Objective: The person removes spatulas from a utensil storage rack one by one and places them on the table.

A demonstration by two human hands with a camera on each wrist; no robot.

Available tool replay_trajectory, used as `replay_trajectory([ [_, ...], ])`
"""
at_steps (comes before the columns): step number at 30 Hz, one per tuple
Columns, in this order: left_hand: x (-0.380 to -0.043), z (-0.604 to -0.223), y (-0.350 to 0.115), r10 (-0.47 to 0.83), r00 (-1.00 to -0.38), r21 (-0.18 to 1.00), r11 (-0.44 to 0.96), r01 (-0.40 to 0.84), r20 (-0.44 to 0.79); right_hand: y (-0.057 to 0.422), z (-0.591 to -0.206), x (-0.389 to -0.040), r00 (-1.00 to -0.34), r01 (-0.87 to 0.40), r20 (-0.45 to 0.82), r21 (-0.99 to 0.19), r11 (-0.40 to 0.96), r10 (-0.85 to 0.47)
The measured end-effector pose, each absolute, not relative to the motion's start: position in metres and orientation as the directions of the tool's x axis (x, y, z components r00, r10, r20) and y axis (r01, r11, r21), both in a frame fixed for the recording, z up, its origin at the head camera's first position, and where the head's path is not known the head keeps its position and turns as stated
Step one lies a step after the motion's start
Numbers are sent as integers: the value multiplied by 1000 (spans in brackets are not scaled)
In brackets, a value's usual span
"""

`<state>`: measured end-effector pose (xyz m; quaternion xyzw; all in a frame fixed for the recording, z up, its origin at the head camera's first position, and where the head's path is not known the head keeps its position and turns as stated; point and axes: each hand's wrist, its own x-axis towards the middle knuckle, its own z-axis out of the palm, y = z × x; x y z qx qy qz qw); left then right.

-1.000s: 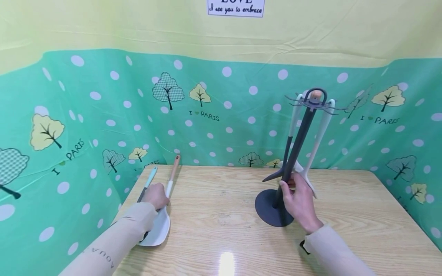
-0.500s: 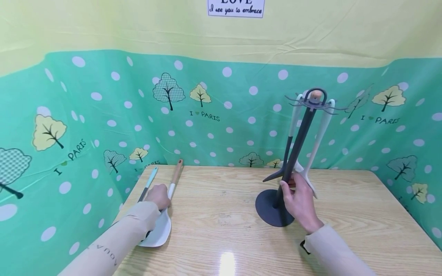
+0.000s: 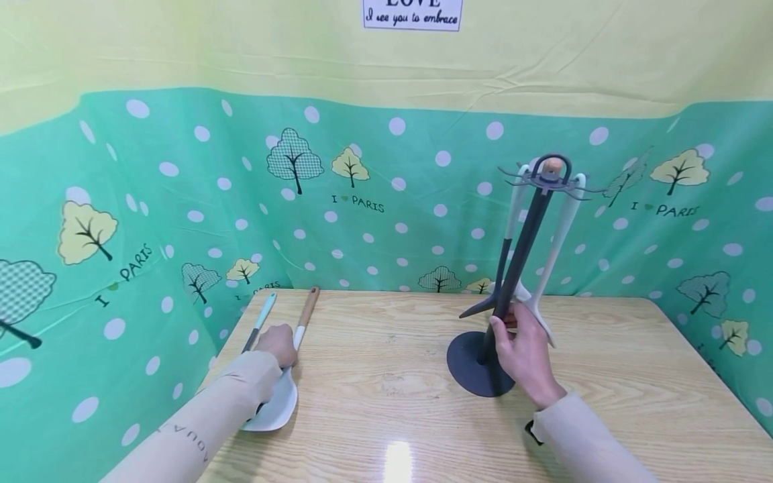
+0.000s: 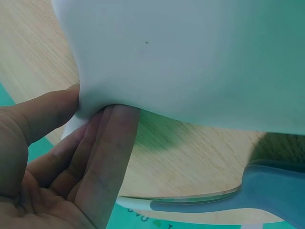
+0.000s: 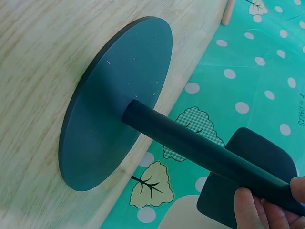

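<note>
White spatula (image 3: 275, 408), wooden-ended, left of the black stand (image 3: 481, 365), neck (image 4: 91, 106) pinched by left hand (image 3: 279, 343), dark blade speck (image 4: 146, 42) visible only from left wrist, right hand (image 3: 527, 352) gripping stand pole (image 5: 202, 149)

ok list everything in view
Stand: 1, dark, right of centre
Dark hung utensil: 1, dark and mint, stand's left
Pale hung utensil: at least 1, pale, stand's right
White utensil: 1, white and brown, left
Dark utensil: 1, dark and mint, beside it
Table: 1, light wood, below
Cloth: count unclear, green-yellow, behind
Sign: 1, white, top
Black item: 1, black, lower right
Sleeves: 2, beige, bottom
Left hand: 1, bare, pinching white utensil
Right hand: 1, bare, gripping stand
</note>
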<state>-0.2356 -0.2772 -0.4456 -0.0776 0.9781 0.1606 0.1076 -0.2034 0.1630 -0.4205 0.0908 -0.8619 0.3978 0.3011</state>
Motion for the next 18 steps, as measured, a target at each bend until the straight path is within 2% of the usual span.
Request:
replay_trajectory([
  [18, -232, -443, -275, -111, -965, 297, 938, -180, -237, 163, -420, -202, -809, -388, 582, -640, 664, 88],
])
